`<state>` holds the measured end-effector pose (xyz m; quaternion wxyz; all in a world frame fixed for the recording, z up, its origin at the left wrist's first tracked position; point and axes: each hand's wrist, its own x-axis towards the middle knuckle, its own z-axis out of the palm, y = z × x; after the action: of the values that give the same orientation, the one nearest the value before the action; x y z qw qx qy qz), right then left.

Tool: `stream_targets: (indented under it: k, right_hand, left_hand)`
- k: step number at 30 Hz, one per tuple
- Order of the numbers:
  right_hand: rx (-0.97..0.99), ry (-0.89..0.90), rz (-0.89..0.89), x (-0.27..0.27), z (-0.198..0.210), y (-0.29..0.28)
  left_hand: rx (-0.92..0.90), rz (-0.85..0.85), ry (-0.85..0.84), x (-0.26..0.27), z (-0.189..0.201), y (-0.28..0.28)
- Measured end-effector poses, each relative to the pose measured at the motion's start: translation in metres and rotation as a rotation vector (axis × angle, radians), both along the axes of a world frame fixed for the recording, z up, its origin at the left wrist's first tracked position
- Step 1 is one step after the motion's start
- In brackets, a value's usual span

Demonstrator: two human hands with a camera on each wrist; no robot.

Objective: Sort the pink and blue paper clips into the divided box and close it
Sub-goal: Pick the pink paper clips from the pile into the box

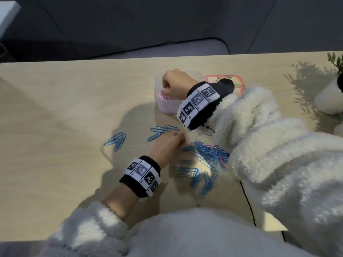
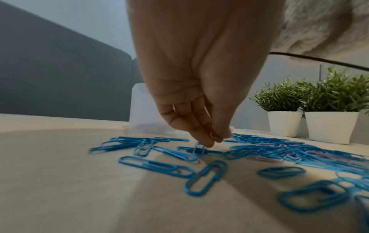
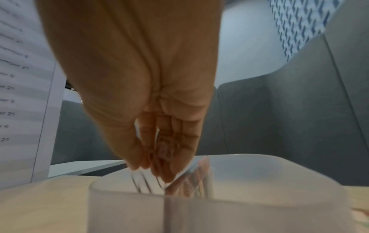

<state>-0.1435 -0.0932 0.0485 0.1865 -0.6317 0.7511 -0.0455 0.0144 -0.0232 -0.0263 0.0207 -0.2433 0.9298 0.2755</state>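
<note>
1. Surface: pale wood-grain table [image 1: 55, 117], lit in patches, with hard shadows of the arms and of a plant falling across it.
2. Room: grey upholstered seating [image 1: 167, 21] behind the far table edge; two small green plants in white pots [image 2: 331, 126] at the right.
3. Divided box [image 1: 167, 106]: translucent, open, at table centre-far; pink paper clips [image 1: 165, 97] lie in its near-left compartment.
4. Right hand [image 1: 175, 83]: above the box, fingers bunched downward; whether it holds a clip, cannot tell (blurred).
5. Left hand [image 1: 167, 145]: fingertips [image 2: 209, 142] pinched together, touching the table among loose blue paper clips [image 1: 202, 158]; a grasped clip is not discernible.
6. Blue clips scattered near-centre; a few pink ones are mixed into the heap.
7. Patterned lid [image 1: 238, 83] lies behind the right wrist.
</note>
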Motion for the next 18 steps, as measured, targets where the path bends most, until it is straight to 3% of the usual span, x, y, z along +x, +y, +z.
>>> stream_targets:
  k: [3,9,11,15,18]
  right_hand:
    - [-0.032,-0.078,-0.056,-0.005,-0.001,0.005]
    - [-0.398,-0.440,-0.278,-0.024,0.010,0.070]
    - [-0.331,-0.490,-0.279,-0.028,-0.003,0.108]
    - [-0.045,-0.348,-0.196,-0.032,-0.041,0.177]
    - [0.002,-0.287,-0.194,-0.031,-0.066,0.204]
  left_hand:
    - [0.095,0.053,0.020,0.007,0.000,0.005]
    - [0.263,0.272,0.157,0.023,-0.006,0.009]
    - [0.283,0.321,0.171,0.024,-0.006,0.011]
    - [0.367,0.337,0.116,0.015,-0.004,0.021]
    - [0.248,0.331,0.054,0.002,-0.007,0.025]
